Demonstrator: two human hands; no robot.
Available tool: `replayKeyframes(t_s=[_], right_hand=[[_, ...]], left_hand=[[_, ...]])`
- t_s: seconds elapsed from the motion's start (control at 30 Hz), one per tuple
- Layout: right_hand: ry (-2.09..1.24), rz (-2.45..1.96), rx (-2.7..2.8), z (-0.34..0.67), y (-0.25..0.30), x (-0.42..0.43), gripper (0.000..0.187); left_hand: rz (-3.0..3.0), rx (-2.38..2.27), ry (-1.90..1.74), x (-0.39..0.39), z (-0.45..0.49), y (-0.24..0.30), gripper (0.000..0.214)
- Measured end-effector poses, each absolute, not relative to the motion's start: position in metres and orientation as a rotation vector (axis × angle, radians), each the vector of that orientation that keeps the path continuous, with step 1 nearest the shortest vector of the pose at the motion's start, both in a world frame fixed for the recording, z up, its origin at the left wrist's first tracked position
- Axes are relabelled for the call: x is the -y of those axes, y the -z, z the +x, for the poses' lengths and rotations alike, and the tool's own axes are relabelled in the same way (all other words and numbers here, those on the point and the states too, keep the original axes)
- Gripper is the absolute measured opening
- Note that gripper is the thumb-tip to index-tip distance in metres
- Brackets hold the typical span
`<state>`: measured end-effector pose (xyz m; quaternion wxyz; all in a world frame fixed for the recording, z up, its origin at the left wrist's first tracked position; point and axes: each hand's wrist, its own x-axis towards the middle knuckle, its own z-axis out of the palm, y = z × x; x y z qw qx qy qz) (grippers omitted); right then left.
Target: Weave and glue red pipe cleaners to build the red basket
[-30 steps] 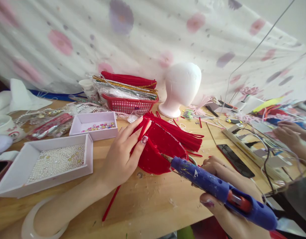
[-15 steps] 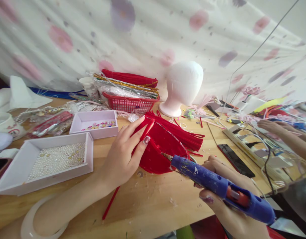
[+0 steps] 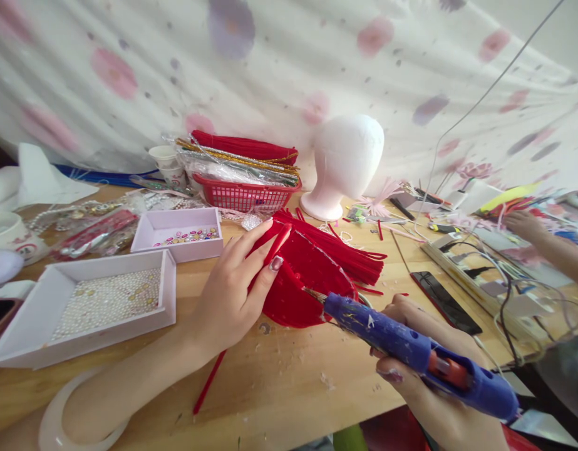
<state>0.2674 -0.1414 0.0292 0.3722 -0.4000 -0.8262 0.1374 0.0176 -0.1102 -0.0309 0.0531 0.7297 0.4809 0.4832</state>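
A red fuzzy fan-shaped piece [image 3: 302, 285] made of pipe cleaners lies on the wooden table [image 3: 279, 382]. My left hand [image 3: 237, 288] rests on its left side, thumb and fingers pinching a red pipe cleaner [image 3: 211, 379] against it. My right hand [image 3: 424, 376] grips a blue glue gun [image 3: 420, 357], its nozzle touching the piece's lower right edge. A bundle of loose red pipe cleaners [image 3: 349, 254] lies just behind the piece.
Two lilac trays stand at left, one with pearls [image 3: 105, 300], one with gems [image 3: 185, 235]. Behind are a red basket [image 3: 244, 194] of pipe cleaners and a white foam head [image 3: 345, 163]. A phone [image 3: 443, 304] and cables lie right, where another person's hand [image 3: 523, 222] works.
My hands and the glue gun have barely shifted. The other person's hands at the right have moved farther back along the table.
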Motion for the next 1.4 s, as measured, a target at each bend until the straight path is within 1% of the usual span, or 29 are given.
replayKeyframes(t_s=[0.37,0.73,1.17,1.4], right_hand=[[-0.346,-1.050,2.099,0.271,-0.031,0.143,0.048],[-0.432,-1.057,2.073,0.278,-0.025,0.148,0.042],[-0.339,-1.025,2.089,0.278,-0.029,0.148,0.049],[-0.311,-1.051,2.090,0.280,-0.028,0.150,0.044]], left_hand=[[2.198,-1.441,-1.476,0.110,0.017,0.031,0.039],[2.230,-1.472,-1.460,0.110,0.017,0.030,0.042],[2.223,-1.497,-1.459,0.111,0.017,0.030,0.043],[2.214,-1.496,-1.465,0.111,0.018,0.029,0.042]])
